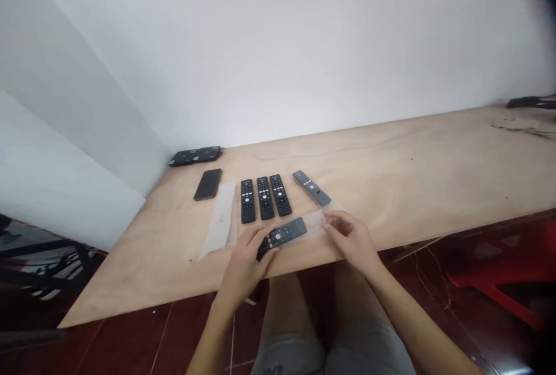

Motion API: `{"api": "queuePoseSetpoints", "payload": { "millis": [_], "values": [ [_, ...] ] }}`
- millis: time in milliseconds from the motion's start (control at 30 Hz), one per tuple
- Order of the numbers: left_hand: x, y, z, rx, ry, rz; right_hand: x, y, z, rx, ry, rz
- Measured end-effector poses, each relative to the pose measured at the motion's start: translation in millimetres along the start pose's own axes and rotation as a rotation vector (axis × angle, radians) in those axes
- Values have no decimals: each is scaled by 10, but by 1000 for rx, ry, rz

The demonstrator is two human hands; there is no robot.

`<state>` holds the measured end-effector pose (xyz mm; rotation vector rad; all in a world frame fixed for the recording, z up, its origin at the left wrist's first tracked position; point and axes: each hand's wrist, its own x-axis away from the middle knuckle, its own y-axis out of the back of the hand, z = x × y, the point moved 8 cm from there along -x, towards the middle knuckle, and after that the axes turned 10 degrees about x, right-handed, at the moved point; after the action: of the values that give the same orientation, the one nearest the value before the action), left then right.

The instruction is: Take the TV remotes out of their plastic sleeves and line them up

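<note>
Grey shorts [289,357] sit closest, the knees pointing toward 12 o'clock; what are the hands on?

The left hand [245,271] is clenched over the lower end of a black remote control [282,235], its fingers [266,249] curled across the casing; the right hand [351,239] grasps a clear plastic sleeve [315,227] between its fingertips

Where does that remote lie?

Between the hands, slanting from 8 to 2 o'clock at the front edge of a plywood tabletop [391,190]; the sleeve runs from its upper end toward the right hand, though how far it covers the remote is hard to tell

And around them?

Three black remotes [264,198] stand side by side at 12 o'clock, a fourth remote [311,187] slants at 1 o'clock, a clear plastic sheet [221,219] lies at 10 o'clock, with a smartphone [208,184] and a pair of flat black devices [195,155] beyond it; a red plastic stool [495,282] stands at 3 o'clock below the table
</note>
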<state>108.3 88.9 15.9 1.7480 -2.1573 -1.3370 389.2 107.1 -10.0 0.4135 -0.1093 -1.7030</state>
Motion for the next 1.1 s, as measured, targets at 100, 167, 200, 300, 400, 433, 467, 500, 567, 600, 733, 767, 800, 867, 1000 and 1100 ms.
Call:
{"api": "queuePoseSetpoints", "payload": {
  "millis": [100,167,200,300,400,433,467,500,567,600,733,767,800,867,1000,1100],
  "values": [
    [-3,-4,4,6,3,3,3,-4,-23,-59,-56,15],
    [-4,-4,2,4,3,7,5,-36,-31,-130,-85,52],
    [-5,-4,3,2,6,11,6,-59,-31,-166,-92,74],
    [-7,1,0,0,16,18,9,-104,-32,-223,-93,94],
    [-9,11,-9,2,24,14,3,-102,-40,-222,-91,58],
    [-10,14,-12,4,28,13,-2,-99,-34,-205,-88,53],
    [-10,16,-13,8,33,13,-10,-94,-16,-177,-75,55],
    [-10,19,-12,14,40,13,-19,-93,16,-140,-50,70],
    [-8,19,-14,29,46,18,-37,-113,101,-67,25,141],
    [-7,14,-14,37,47,27,-41,-131,138,-45,60,187],
    [-5,-8,-17,44,41,65,-67,-146,142,-89,43,262],
    [-5,-11,-17,41,39,71,-74,-142,130,-111,21,256],
    [-5,-12,-19,37,36,74,-77,-148,129,-132,4,259],
    [-8,-16,-23,34,32,80,-74,-196,168,-173,-2,305],
    [-14,-10,-27,22,32,67,-72,-311,289,-270,8,399],
    [-17,-10,-26,17,28,51,-98,-358,271,-311,-35,400]
  ]
}}
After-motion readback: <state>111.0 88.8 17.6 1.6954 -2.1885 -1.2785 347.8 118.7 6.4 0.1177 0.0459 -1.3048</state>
